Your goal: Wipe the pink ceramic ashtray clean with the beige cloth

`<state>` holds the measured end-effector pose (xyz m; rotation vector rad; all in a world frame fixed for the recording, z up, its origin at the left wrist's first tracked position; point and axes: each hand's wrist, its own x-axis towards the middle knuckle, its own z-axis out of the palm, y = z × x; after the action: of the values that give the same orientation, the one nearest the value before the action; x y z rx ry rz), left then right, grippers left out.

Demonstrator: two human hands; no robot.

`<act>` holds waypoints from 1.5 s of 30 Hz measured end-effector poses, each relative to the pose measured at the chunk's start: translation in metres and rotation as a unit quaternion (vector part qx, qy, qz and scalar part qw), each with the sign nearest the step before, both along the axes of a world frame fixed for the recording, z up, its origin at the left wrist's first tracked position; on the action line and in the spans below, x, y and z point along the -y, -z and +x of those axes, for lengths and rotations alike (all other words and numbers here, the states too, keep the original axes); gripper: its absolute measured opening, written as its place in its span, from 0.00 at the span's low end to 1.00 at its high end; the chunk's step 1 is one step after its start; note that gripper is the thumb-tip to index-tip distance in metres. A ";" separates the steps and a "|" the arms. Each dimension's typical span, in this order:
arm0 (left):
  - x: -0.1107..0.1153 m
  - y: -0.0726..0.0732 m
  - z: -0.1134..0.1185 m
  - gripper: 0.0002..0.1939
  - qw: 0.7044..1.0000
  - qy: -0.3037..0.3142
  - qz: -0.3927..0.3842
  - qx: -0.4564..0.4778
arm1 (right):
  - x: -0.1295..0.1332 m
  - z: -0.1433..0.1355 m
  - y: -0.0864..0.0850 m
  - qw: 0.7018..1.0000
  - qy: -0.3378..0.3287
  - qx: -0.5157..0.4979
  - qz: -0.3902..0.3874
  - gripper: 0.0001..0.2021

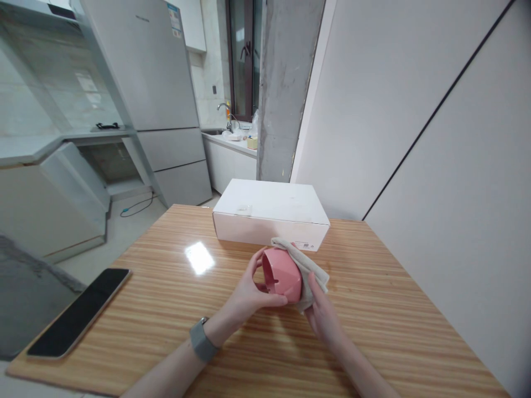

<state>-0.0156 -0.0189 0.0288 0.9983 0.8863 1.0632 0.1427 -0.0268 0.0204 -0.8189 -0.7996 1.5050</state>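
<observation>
A glossy pink hollow container (285, 275), rounded and with a small notch by its rim, is tilted on its side above the table, its opening facing left. My left hand (254, 284) grips it by the rim, thumb along the near side and fingers around the far side. My right hand (319, 304) is closed on a folded grey-beige cloth (305, 264), which lies pressed against the container's right side and base. Some of the right fingers are hidden behind the cloth.
A wood-grain table (166, 309) carries a white box (271, 207) just beyond my hands. A dark phone-like slab (81, 312) lies near the left edge. A white wall (435, 221) runs along the right; a fridge (145, 77) stands behind on the left.
</observation>
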 end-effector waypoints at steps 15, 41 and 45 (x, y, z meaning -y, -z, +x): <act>-0.001 -0.002 0.001 0.52 0.998 -0.046 0.026 -0.014 | 0.003 -0.002 -0.003 0.999 -0.042 -0.020 0.025 0.27; -0.011 0.010 -0.005 0.55 1.000 -0.013 0.002 -0.011 | 0.002 0.003 0.001 0.997 -0.021 -0.050 -0.061 0.26; -0.012 0.009 -0.006 0.53 0.998 -0.049 0.006 -0.025 | 0.003 0.001 0.000 0.996 -0.039 -0.066 -0.053 0.25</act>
<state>-0.0217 -0.0067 0.0194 1.0041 0.9792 1.1311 0.1438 -0.0301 0.0201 -0.7648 -0.6649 1.6633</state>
